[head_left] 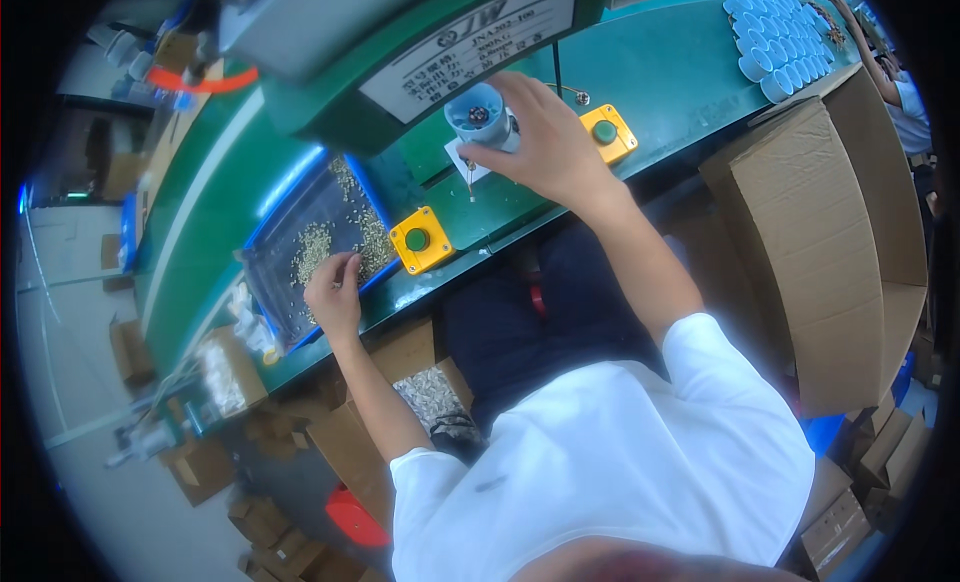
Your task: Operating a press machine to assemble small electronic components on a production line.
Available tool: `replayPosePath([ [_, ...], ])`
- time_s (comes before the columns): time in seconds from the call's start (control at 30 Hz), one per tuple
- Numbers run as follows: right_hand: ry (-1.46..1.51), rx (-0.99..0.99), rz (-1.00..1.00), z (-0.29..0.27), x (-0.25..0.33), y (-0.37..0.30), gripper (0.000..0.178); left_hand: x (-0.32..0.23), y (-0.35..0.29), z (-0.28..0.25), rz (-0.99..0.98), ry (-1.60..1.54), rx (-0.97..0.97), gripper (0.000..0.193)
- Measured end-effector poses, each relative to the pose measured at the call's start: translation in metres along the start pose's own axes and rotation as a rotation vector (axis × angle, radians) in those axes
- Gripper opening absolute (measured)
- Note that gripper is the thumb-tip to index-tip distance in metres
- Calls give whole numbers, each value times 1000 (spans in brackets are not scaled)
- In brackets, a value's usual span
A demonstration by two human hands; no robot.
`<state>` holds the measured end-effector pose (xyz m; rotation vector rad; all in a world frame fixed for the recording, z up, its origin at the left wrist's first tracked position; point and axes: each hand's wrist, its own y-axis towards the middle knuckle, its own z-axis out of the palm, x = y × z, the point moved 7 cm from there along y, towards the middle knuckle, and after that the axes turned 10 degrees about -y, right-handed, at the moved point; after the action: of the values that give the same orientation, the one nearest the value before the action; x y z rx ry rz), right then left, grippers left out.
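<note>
My right hand [545, 142] grips a light blue cup-shaped part [478, 114] under the green press [350, 92]; something dark and metallic shows inside the cup. A small pale block [465, 162] lies just below the cup, partly hidden by my hand. My left hand [333, 290] is over the near edge of a blue-rimmed tray [275, 257]. Its thumb and fingertips come together in a pinch above the small brass-coloured pieces [313, 247] in the tray. Whatever is between those fingertips is too small to make out.
Two yellow boxes with green buttons, a left button box [422, 241] and a right button box [608, 134], sit on the green bench [660, 62]. Many blue cups [775, 42] stand at the far right. A large open carton [810, 242] is to my right, near another person's arm [868, 52].
</note>
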<state>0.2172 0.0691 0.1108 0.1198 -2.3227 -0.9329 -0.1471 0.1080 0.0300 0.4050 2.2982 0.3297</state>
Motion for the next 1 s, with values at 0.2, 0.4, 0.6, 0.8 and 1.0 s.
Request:
replayPosePath([
  [0.2, -22, -128, 74, -31, -45, -37, 64, -42, -12, 28, 58, -196, -17, 8],
  [0.4, -280, -117, 49, -39, -63, -38, 28, -106, -17, 55, 465, -99, -96, 14],
  [0.6, -254, -208, -144, -50, -92, -59, 7, -114, -18, 48, 513, 54, -180, 14],
  [0.8, -284, -260, -289, -50, -77, -66, 9, -129, -24, 50, 477, 40, -129, 12],
  [1.0, 420, 31, -20, -57, -14, -51, 37, -104, -2, 63, 322, -178, -164, 5],
])
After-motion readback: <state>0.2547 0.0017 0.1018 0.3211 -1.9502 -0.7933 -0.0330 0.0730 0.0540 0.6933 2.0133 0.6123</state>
